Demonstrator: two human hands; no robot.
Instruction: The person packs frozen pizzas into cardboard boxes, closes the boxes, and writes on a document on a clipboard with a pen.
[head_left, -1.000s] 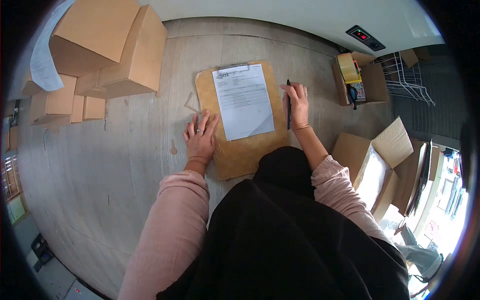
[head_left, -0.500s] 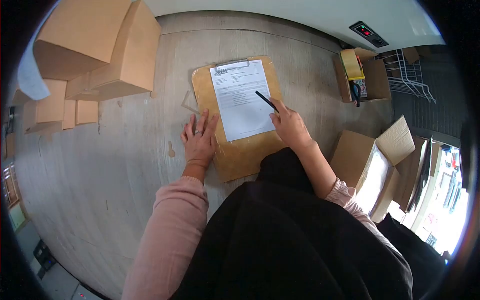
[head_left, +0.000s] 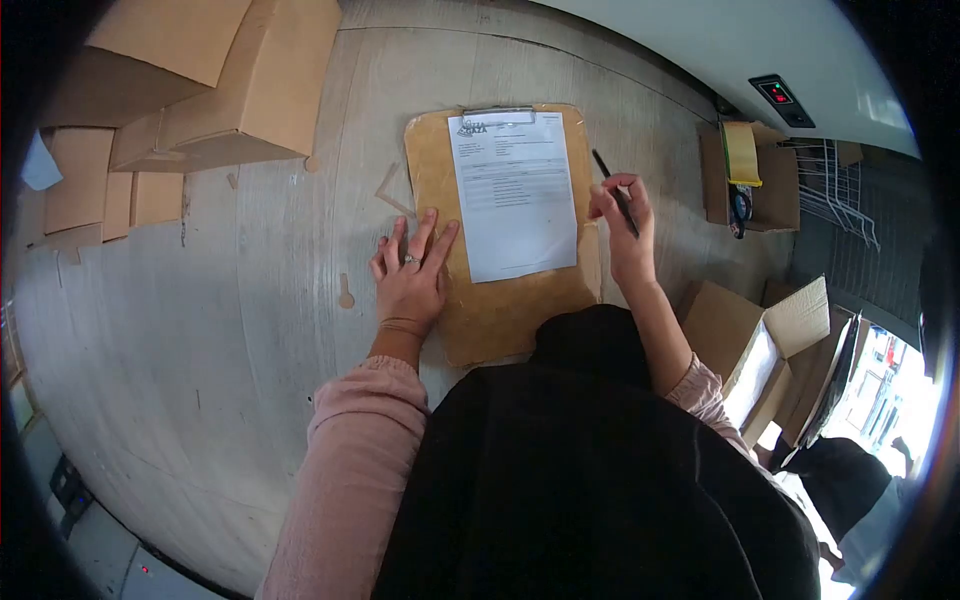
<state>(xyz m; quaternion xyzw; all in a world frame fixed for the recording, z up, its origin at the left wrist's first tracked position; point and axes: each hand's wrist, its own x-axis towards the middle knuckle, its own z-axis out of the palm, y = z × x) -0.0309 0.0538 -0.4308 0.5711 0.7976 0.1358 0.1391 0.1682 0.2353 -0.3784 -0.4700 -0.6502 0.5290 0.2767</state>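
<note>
A white printed sheet [head_left: 520,215] lies on a worn brown clipboard [head_left: 500,320], under the metal clip [head_left: 498,116] at its top edge. My left hand [head_left: 412,280] rests with its fingers spread, fingertips on the clipboard's left edge and the palm partly on the table. A ring shows on one of its fingers. Just right of the clipboard, my right hand [head_left: 628,225] is closed round a black pen [head_left: 620,204], whose upper end points up and to the left.
Closed cardboard boxes [head_left: 270,90] stand at the upper left of the wooden table [head_left: 230,330]. An open box [head_left: 775,188] with scissors and a yellow item is at the upper right, near a white wire rack [head_left: 835,190]. Another open box [head_left: 715,325] stands lower right.
My right hand has moved right with the pen, from over the sheet to beside the clipboard. The pen is tilted more steeply. The camera's view has shifted somewhat.
</note>
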